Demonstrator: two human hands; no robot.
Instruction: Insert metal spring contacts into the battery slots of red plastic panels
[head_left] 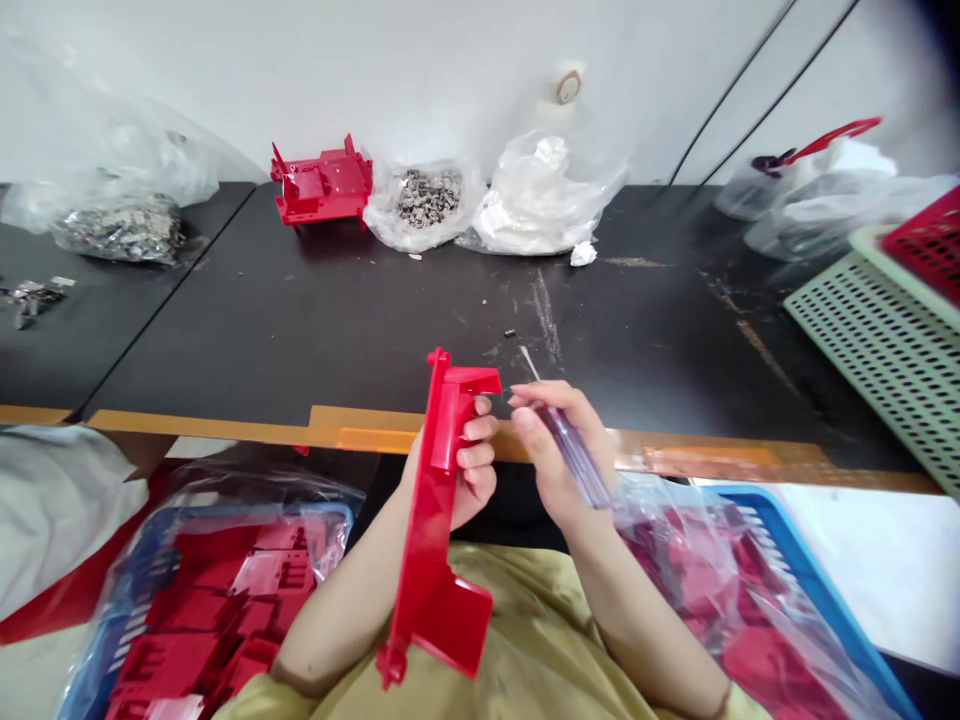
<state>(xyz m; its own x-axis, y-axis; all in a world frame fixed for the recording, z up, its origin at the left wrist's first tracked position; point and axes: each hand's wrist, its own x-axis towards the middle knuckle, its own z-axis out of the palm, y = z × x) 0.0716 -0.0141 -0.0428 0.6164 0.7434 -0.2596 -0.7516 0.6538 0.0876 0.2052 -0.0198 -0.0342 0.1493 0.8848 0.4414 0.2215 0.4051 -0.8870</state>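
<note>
the left hand (469,458) curls around the long red moulded plastic part (433,520), gripping it upright in front of the person's chest, with the fingers wrapped around from behind and the lower end reaching down past the wrist. just beside it, the right hand (556,445) is closed on a screwdriver (574,455) with a clear purple-tinted handle, its thin metal shaft pointing up and away, clear of the red part. the two hands sit close together, just over the orange front edge of the black surface (375,320). a tiny dark piece (510,333) lies on the surface near the shaft tip. a blue basket (300,510) at the lower left holds red parts (210,620) in clear plastic, and another blue basket (795,550) at the lower right holds more red parts (750,640), also bagged. farther along the surface are a red part (322,180), a bag of small metal pieces (427,197), and a bag of white material (536,200). a green perforated crate (885,360) sits at the right edge, with a red basket (930,245) on it
</note>
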